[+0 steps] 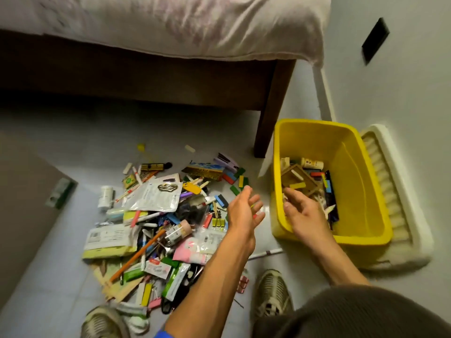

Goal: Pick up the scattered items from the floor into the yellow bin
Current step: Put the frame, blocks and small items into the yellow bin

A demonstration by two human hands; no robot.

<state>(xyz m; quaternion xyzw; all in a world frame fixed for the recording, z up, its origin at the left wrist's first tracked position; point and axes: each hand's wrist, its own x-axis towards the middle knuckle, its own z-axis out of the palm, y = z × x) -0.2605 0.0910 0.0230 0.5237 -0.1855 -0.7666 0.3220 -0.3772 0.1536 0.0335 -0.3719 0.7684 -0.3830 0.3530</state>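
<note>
Beside the bed leg stood our yellow bin, the scattered items heaped left. Our right hand hung slack inside; our left hand, fingers loose, risked dropping small bits short.

one yellow bin. one heap of small things on the floor, too many and too tangled to count. in it, one white bottle, one orange pencil, one clear pouch, one pink packet and one bunch of yellow clips. two hands: left, right. two shoes, one by the right knee, one at the lower edge. one bed. one white tray beside the bin.
</note>
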